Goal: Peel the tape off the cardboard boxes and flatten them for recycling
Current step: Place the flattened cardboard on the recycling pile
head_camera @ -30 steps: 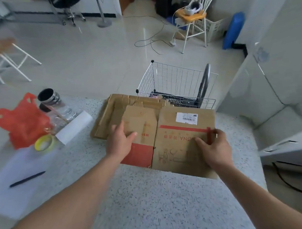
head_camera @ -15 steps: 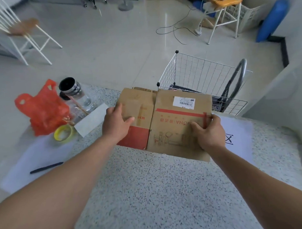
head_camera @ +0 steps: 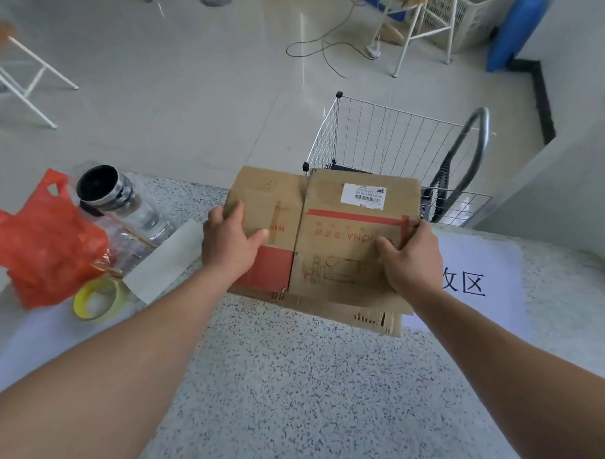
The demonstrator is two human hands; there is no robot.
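Observation:
A stack of flattened brown cardboard boxes [head_camera: 332,235] with red print and a white barcode label is held just above the far part of the speckled table [head_camera: 299,384]. My left hand [head_camera: 231,240] grips the stack's left edge, thumb on top. At the right edge my right hand [head_camera: 410,256] grips it the same way, next to a strip of red tape. Further flattened layers show beneath the front edge.
A wire basket cart [head_camera: 394,147] stands on the floor beyond the table. On the left of the table lie a red plastic bag [head_camera: 44,245], a clear jar [head_camera: 122,208], a yellow tape roll [head_camera: 97,298] and white paper. A printed paper sign [head_camera: 481,274] lies at the right.
Both hands have lifted the flattened stack off the table and carried it up and to the right; the paper sign beneath it has come into view.

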